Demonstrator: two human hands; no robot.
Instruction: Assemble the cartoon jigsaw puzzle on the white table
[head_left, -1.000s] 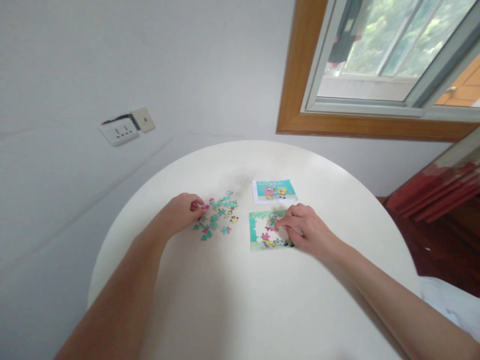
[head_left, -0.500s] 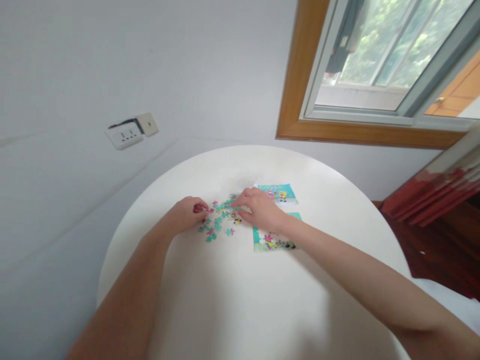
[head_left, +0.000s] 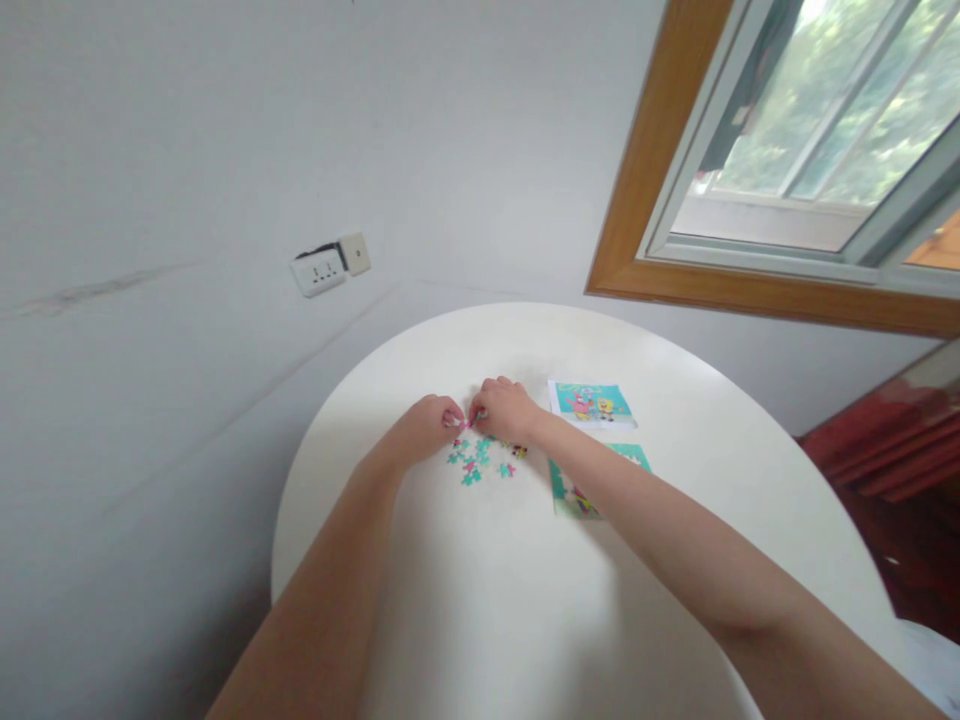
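Observation:
Loose jigsaw puzzle pieces (head_left: 480,453), mostly turquoise with some pink and yellow, lie in a small pile on the white round table (head_left: 480,590). At the pile's far left edge my left hand (head_left: 431,428) is closed in a pinch on a small pink puzzle piece (head_left: 463,425). My right hand (head_left: 506,410) comes in from the right, its fingertips pinched at a pink piece close to the left fingertips; its fingers partly hide the pile. Under my right forearm lies a partly filled puzzle board (head_left: 562,490), with turquoise edges and coloured figures.
Behind the board lies a turquoise picture box or card (head_left: 592,403) with a pink and a yellow cartoon figure. A wall with a socket (head_left: 319,271) stands beyond the table, and a wood-framed window (head_left: 750,285) is at right. A red curtain (head_left: 892,430) hangs on the right.
My two hands have come close together at the far side of the pile, right hand moving left, left hand moving inward. The camera view has turned slightly left.

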